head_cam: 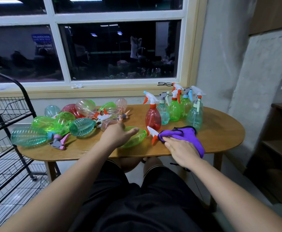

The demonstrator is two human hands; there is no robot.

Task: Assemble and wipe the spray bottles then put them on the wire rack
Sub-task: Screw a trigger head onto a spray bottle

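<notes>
One green spray bottle lies on its side near the front edge of the tabletop. Its white-and-orange trigger head points right and touches the purple cloth.

Open room: bare wood to the right of the cloth as far as the rounded end, plus a strip along the front edge.

Behind the bottle, right of centre: a cluster of upright bottles with trigger heads on, the red bottle nearest.

Left half: a heap of bottles lying down, green, teal, pink and red; one teal bottle reaches the left edge. The black wire rack stands just beside that end.

Surface: oval brown wood, set under a dark window; glasses on the sill.

Left hand: draped over the bottle's body, thumb stretched along its top, fingers curled over the far side, holding it down.

Right hand: flat, fingers straight and together, pressing on the cloth.
</notes>
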